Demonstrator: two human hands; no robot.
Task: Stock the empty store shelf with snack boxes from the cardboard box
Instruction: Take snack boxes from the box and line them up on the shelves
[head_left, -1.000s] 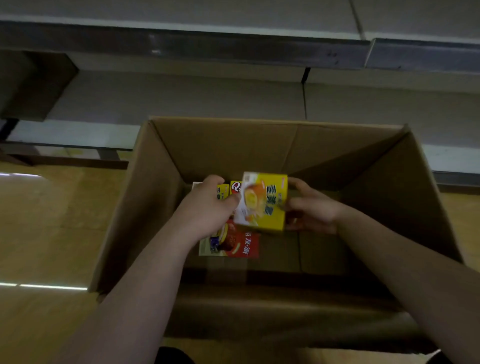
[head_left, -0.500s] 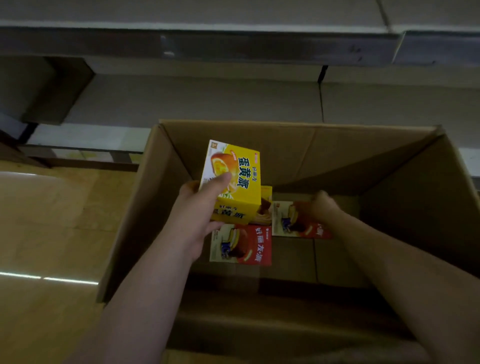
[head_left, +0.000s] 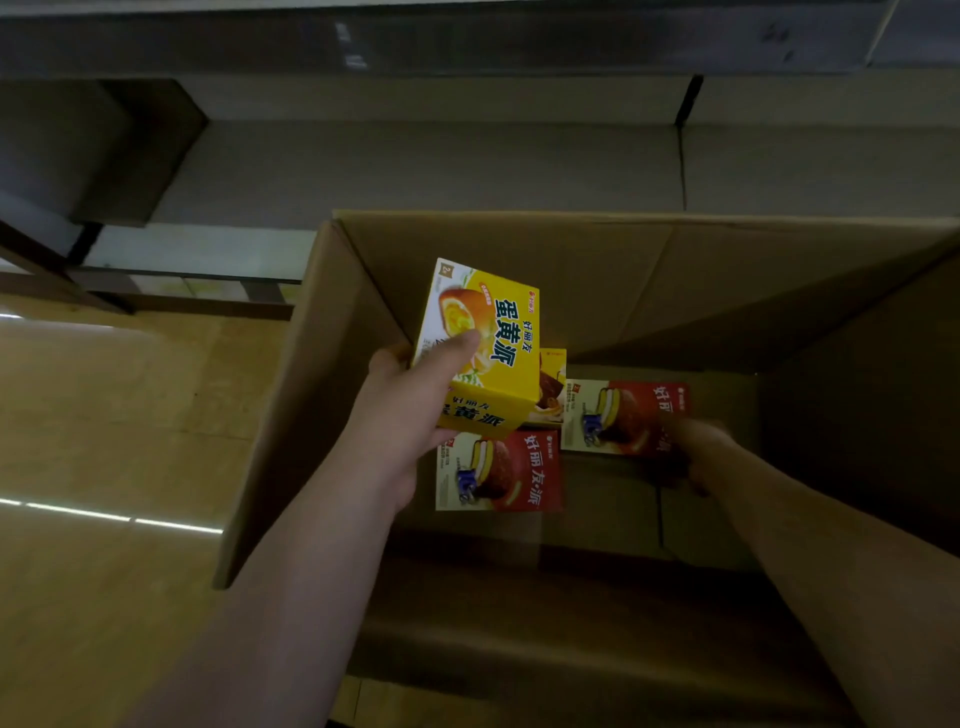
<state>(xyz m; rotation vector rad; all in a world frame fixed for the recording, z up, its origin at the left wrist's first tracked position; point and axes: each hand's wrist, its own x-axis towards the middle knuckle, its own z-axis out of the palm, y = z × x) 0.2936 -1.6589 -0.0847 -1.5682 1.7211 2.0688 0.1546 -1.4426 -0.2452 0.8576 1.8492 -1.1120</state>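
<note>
The yellow egg-yolk-pie box (head_left: 480, 348) is now carried by the left hand (head_left: 410, 415) alone, thumb across its printed face and fingers behind it, lifted clear of the boxes below and tilted, near the left wall of the cardboard box (head_left: 291, 415). A second ago both hands held it low in the carton; the right hand has since let go and dropped to the bottom.

That right hand (head_left: 693, 449) now lies on the near edge of the far red chocolate-pie box (head_left: 631, 415), fingers curled down over it in shadow. It looks like a grip forming on that box, though blur and dim light hide whether the fingers truly close round it, so I cannot tell.

A second red chocolate-pie box (head_left: 501, 470) lies flat on the carton floor just below the yellow one, and another yellow box (head_left: 553, 384) peeks out behind it, mostly covered.

Beyond the carton's far wall the grey store shelf (head_left: 415, 166) runs across the view, with no stock visible on the part shown.

My reading: one box is freed for shelving and a second is being fetched, so both hands may go up loaded. At least three boxes remain in the carton, so the task is far from finished.
</note>
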